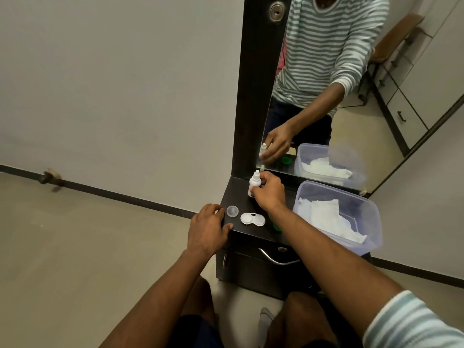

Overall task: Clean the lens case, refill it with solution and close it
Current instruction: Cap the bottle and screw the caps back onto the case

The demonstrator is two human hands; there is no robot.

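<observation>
Dark tabletop [253, 237] under a mirror [351, 96], grey walls around.
Right grip [268, 194] curls round bottle [254, 183] at 12 o'clock; left grip [207, 228] rests flat, holding nothing, 9 o'clock of lens case [252, 219].

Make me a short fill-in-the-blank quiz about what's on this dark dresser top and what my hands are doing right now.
1. The right hand holds the small white ____ bottle, which stands upright.
2. The white two-well lens case lies with its wells ____.
3. The clear round cap sits between the lens case and the ____ hand.
4. White tissue lies inside the clear plastic ____.

Missing words: dropper; uncovered; left; tub
</observation>
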